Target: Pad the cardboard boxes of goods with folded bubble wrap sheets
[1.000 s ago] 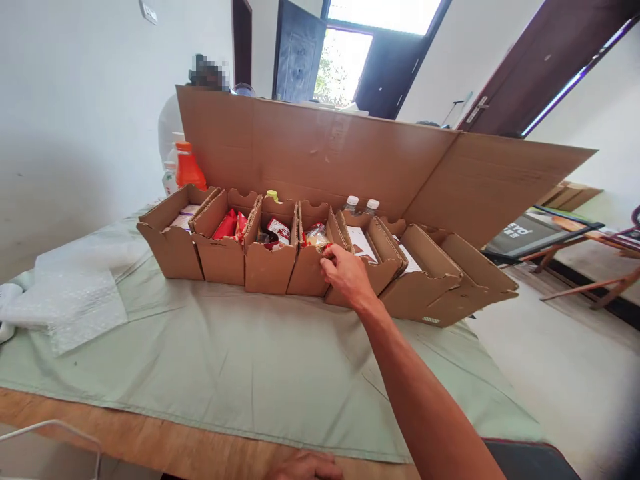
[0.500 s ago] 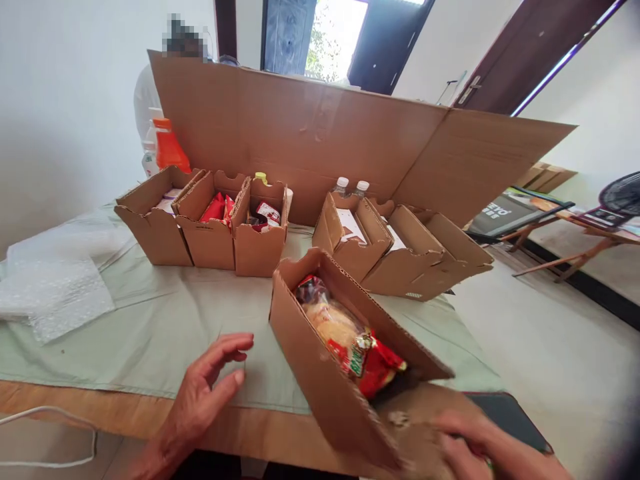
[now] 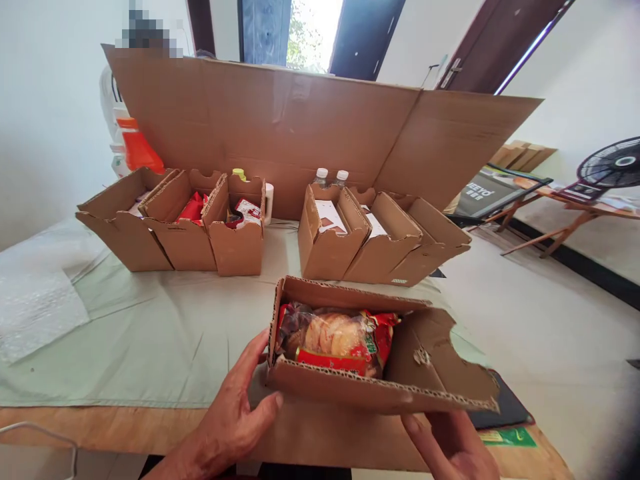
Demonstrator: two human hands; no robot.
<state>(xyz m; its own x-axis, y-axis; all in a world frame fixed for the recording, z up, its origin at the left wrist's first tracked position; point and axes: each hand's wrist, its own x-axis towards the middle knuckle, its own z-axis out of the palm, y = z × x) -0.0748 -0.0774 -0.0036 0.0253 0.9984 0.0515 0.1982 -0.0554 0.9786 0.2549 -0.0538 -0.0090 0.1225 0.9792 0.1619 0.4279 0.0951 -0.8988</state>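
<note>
An open-topped cardboard box (image 3: 340, 390) lies crosswise before me at the table's near edge, its cut-out end to the right. Inside is a clear and red bag of round, pale biscuits (image 3: 330, 333). My left hand (image 3: 237, 407) is at the box's left end, fingers spread and touching or nearly touching it; the box hides some fingertips, and the thumb stands apart in front. My right hand (image 3: 453, 447) grips the box low near its right end, thumb at the near wall and the other fingers partly hidden beneath.
Behind stand two rows of cardboard bins, left (image 3: 237, 247) and right (image 3: 330, 250), some holding packets. A tall cardboard panel (image 3: 300, 127) rises behind them. Bubble wrap (image 3: 45, 307) lies left. A dark flat object (image 3: 505, 400) sits at the near right corner. A fan (image 3: 615, 163) stands beyond.
The box has swung from slanting toward me to lying crosswise. My right hand has shifted from its near end to beneath its side. My left hand has come up to its left end.
</note>
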